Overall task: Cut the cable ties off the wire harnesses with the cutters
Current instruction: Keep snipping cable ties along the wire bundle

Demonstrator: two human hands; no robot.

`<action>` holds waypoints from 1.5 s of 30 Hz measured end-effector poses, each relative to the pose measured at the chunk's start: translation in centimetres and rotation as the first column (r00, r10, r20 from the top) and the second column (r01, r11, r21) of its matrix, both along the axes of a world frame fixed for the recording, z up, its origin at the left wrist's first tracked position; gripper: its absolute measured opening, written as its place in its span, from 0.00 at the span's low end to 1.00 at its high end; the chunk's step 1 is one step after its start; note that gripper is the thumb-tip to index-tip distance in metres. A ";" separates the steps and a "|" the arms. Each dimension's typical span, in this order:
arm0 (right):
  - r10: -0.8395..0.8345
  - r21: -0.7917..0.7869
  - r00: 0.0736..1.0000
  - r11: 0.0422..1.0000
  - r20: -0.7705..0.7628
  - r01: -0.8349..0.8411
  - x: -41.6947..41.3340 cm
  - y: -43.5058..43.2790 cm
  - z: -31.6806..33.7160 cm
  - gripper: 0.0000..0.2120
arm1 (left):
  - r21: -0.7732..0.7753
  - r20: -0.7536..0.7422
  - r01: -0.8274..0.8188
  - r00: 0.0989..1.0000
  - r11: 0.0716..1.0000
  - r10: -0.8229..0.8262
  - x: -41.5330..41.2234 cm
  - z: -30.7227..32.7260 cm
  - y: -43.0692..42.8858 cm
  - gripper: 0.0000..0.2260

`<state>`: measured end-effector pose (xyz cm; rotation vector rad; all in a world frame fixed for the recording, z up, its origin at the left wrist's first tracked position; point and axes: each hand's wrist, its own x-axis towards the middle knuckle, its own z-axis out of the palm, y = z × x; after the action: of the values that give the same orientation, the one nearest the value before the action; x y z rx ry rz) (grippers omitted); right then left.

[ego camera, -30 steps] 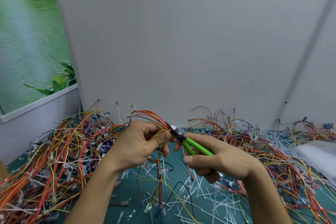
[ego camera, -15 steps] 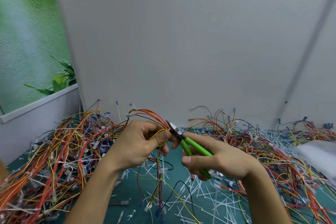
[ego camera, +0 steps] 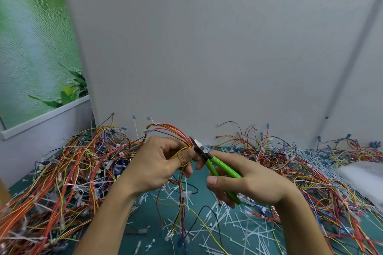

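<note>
Cable ties (ego camera: 228, 232), already severed, lie scattered white across the green mat (ego camera: 132, 223) nearest you, so a fair share of the work appears done; above them your left hand (ego camera: 159, 163) grips one wire harness (ego camera: 167, 128), fingers curled round the bundle, its loose ends hanging to the mat; your right hand (ego camera: 248, 184) is wrapped round the green handles of the cutters (ego camera: 219, 166), whose nose sits against the bundle just beside your left thumb; whether a tie lies between the blades is too small to tell; I judge you at the point of a cut; beyond, the left heap (ego camera: 62, 172) and the right heap (ego camera: 310, 172) of harnesses show many white ties uncut, so much is left; tangled wires crowd both hands and could snag the cutters; a white bag (ego camera: 364, 178), blurred, lies far right; a grey wall (ego camera: 207, 47) stands behind all.
</note>
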<state>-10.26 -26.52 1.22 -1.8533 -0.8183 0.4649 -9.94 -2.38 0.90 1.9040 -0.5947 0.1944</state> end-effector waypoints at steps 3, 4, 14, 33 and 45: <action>0.015 -0.021 1.000 1.000 -0.019 -0.016 0.0 -0.2 0.0 0.16 | 0.021 0.001 0.000 1.000 1.000 0.000 0.0 0.0 -0.1 0.10; 0.011 -0.022 1.000 1.000 -0.011 -0.012 0.0 -0.2 0.0 0.15 | 0.023 -0.001 0.000 1.000 1.000 0.000 0.0 -0.1 -0.1 0.10; -0.015 0.048 0.993 0.999 -0.117 0.021 0.2 0.1 -0.4 0.06 | -0.009 0.007 -0.019 1.000 1.000 0.019 0.1 -0.2 0.1 0.12; -0.029 0.015 0.999 0.999 0.022 0.029 -0.1 0.3 0.0 0.11 | -0.005 0.042 -0.025 0.999 1.000 0.025 0.1 -0.1 0.1 0.11; -0.038 0.023 0.997 0.999 -0.065 0.040 0.3 0.0 -0.3 0.04 | -0.001 0.029 -0.018 0.999 1.000 0.018 0.1 -0.2 -0.1 0.12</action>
<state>-9.95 -26.56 0.96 -1.8191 -0.7406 0.4850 -9.81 -2.44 0.75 1.9094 -0.5973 0.2344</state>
